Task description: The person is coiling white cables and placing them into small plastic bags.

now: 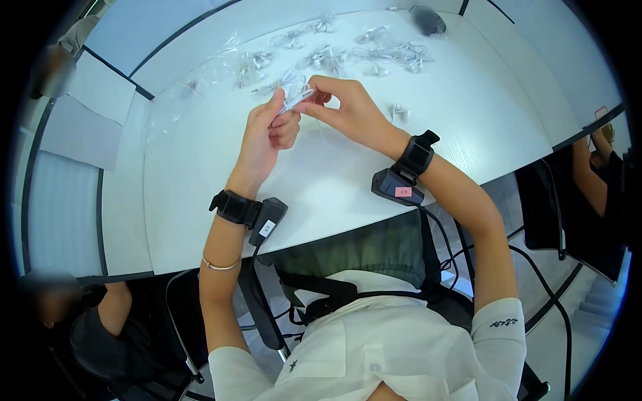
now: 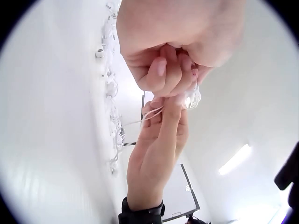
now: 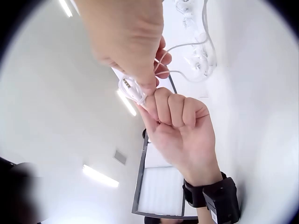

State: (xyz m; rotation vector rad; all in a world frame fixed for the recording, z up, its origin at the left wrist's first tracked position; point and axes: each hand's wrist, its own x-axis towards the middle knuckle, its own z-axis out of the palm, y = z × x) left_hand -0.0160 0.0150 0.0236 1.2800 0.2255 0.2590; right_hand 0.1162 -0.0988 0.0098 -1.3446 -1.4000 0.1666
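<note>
A coiled white earphone cable (image 1: 294, 93) is held up over the table between both hands. My left hand (image 1: 266, 130) pinches the coil between thumb and curled forefinger, its other fingers folded into the palm. From the other side, my right hand (image 1: 351, 110) pinches the cable with thumb and fingertips, right up against the left hand. In the right wrist view the banded plug (image 3: 127, 84) shows within the loops, and a loose strand runs out past the right fingers. The earbuds of this cable are hidden or too small to make out.
Several more bundled white earphones (image 1: 328, 57) lie across the back of the white table (image 1: 221, 167). One small bundle (image 1: 399, 112) sits apart, beyond the right wrist. Clear plastic bags (image 1: 180, 90) are at the back left, and a dark rounded object (image 1: 428, 21) is at the back right.
</note>
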